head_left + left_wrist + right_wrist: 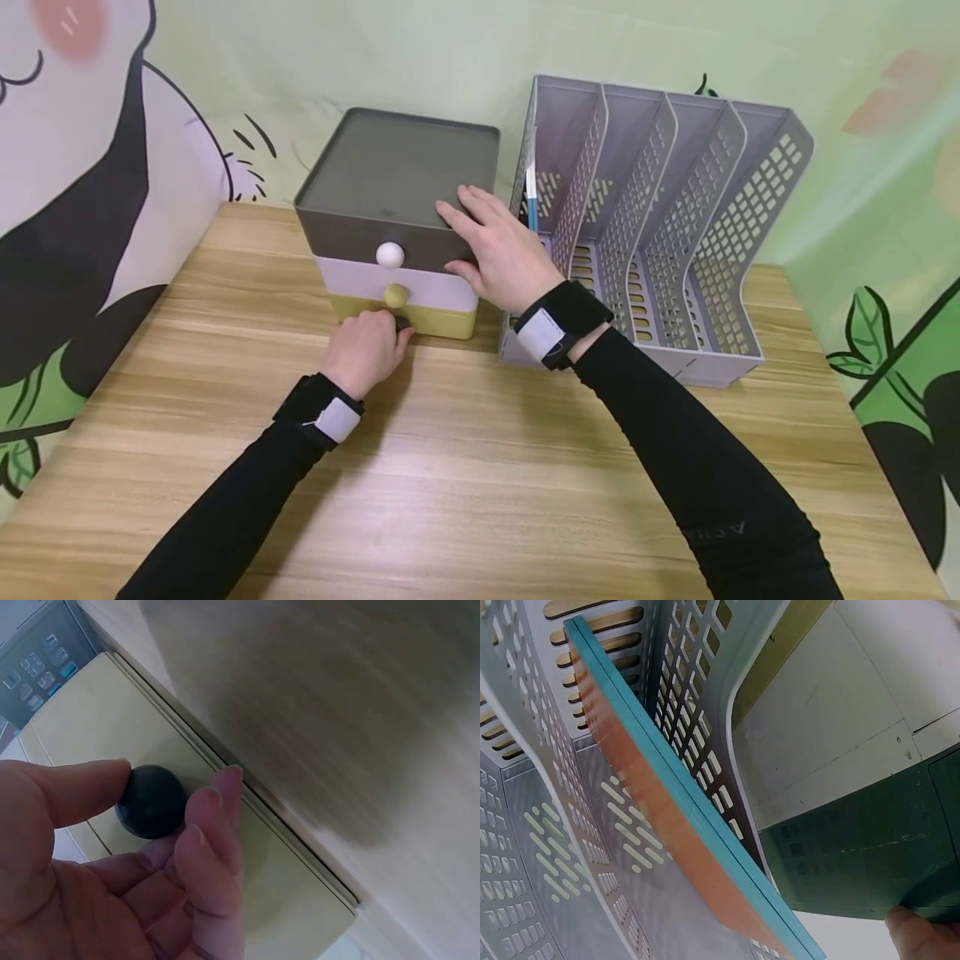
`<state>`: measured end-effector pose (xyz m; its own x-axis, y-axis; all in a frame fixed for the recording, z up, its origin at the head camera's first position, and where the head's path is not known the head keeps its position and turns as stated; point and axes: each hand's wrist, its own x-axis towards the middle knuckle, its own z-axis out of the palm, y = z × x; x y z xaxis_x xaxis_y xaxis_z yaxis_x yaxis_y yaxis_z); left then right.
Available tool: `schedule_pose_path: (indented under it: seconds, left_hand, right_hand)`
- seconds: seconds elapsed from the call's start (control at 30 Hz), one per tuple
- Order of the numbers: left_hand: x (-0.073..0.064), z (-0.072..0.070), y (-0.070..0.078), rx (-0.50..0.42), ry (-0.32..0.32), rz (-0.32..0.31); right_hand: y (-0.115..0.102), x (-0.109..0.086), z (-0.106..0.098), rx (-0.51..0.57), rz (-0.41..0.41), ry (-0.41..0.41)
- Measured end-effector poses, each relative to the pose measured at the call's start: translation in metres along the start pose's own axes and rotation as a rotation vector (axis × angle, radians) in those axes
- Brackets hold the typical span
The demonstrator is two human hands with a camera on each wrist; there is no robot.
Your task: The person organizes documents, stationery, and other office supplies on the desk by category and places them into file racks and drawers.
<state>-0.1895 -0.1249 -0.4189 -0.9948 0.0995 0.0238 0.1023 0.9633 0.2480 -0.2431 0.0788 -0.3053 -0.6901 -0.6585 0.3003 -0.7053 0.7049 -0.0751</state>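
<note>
A small three-tier drawer box point(397, 171) stands at the back of the table, its tiers dark grey, white and yellow. The left hand point(365, 352) pinches the dark round knob point(152, 801) of the yellow bottom drawer point(442, 322), thumb on one side and curled fingers on the other. A white knob point(390, 255) and an olive-yellow knob point(396, 295) sit above it. On the box's right front edge rests the right hand point(506, 250), fingers spread over the dark grey top and thumb low on the front. All drawers look closed.
Right of the box stands a grey file rack point(705, 367) with perforated dividers. Its leftmost slot holds a thin book point(667, 776) with a blue spine and orange cover. Behind the wooden table point(480, 483) hangs a panda-print backdrop point(300, 50).
</note>
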Motion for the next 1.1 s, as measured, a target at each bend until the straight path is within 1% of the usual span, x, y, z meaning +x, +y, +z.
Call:
schedule_pose_path:
  seconds: [0.2,0.4,0.6,0.83,0.97,1.1]
  left_hand:
    - [0.000,0.001,0.000,-0.005,-0.007,-0.012]
    - [0.001,0.003,0.000,-0.006,0.008,-0.017]
    - [0.001,0.004,0.002,-0.003,0.021,-0.036]
    - [-0.002,0.005,0.002,0.009,0.036,-0.037]
    - [-0.008,0.003,0.001,0.006,0.075,-0.001]
    - [-0.018,-0.002,-0.003,-0.009,0.125,0.066]
  right_hand:
    - [0.000,0.000,0.000,0.003,-0.004,0.006]
    - [0.001,-0.001,0.000,0.011,-0.002,0.010]
    - [0.002,-0.001,0.000,0.004,0.004,0.009]
    - [0.004,-0.003,0.002,0.024,-0.004,0.039]
    - [0.006,-0.009,0.005,0.043,-0.012,0.082]
    - [0.009,-0.024,0.011,0.083,-0.010,0.168]
